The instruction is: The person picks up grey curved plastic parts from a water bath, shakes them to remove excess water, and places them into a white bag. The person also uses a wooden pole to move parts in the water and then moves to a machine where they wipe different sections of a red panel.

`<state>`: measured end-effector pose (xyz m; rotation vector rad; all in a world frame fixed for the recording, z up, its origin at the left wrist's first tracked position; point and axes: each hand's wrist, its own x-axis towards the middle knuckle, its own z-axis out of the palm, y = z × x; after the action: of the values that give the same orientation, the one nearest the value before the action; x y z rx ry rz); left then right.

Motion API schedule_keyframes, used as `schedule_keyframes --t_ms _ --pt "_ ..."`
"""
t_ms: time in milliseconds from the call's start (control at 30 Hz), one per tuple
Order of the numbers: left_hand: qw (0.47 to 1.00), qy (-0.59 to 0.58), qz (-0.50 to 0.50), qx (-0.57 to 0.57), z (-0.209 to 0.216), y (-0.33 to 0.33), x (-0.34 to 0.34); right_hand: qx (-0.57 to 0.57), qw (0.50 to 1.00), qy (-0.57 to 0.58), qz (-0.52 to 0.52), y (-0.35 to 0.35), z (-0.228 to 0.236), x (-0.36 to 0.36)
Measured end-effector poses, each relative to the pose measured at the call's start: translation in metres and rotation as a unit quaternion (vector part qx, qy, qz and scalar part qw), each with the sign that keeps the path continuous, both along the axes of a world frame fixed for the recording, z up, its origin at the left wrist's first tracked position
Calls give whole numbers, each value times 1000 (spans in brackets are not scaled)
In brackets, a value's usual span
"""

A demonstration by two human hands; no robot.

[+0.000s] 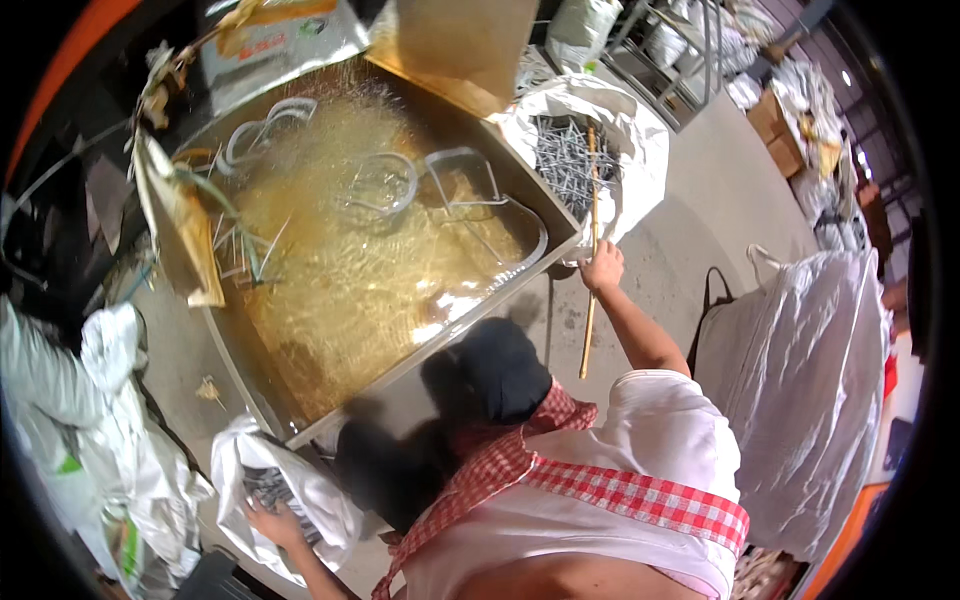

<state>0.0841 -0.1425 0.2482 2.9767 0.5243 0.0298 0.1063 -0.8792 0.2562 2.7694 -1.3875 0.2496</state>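
Observation:
My right hand [602, 268] is wrapped round a thin yellowish stick [588, 335], which looks like bamboo. The stick's far end lies over a white sack [640, 150] full of grey, thin spiky pieces [565, 160]. My left hand [272, 522] is at the mouth of a smaller white sack [335, 500], its fingers apart over grey pieces [265, 485] inside; whether it touches them I cannot tell. Between the sacks stands a metal tank [470, 325] of yellowish, rippling water [350, 270]. Clear curved strips [465, 180] lie in the water.
A brownish panel [455, 50] rises at the tank's far edge, and a stained flap [180, 225] hangs on its left. Crumpled white sacks [50, 400] lie at left. A large white covered bulk [800, 370] stands at right, with a metal frame [680, 65] farther back.

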Motion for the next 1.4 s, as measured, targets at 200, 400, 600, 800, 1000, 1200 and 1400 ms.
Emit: schedule_keyframes --t_ms 200,400,600,800,1000,1200,1400 --pt "963 -196 -116 -142 83 -114 74 444 846 -216 -201 -67 -79 -30" --pt "913 -150 -282 -254 114 -262 125 289 948 59 -124 -36 -65 -8" --pt "873 -82 -322 -357 89 -314 128 491 838 -130 -198 -35 -117 -64" --pt "870 -9 -248 -426 51 -318 145 216 965 -111 -100 -95 -37 -115" --pt "866 31 -268 -421 -2 -326 152 38 993 104 -39 -102 194 -174" --pt "842 56 -328 -425 3 -345 157 -29 988 114 -102 -120 249 -183" --pt "854 68 -350 -380 3 -339 157 -56 984 156 -72 -125 264 -135"
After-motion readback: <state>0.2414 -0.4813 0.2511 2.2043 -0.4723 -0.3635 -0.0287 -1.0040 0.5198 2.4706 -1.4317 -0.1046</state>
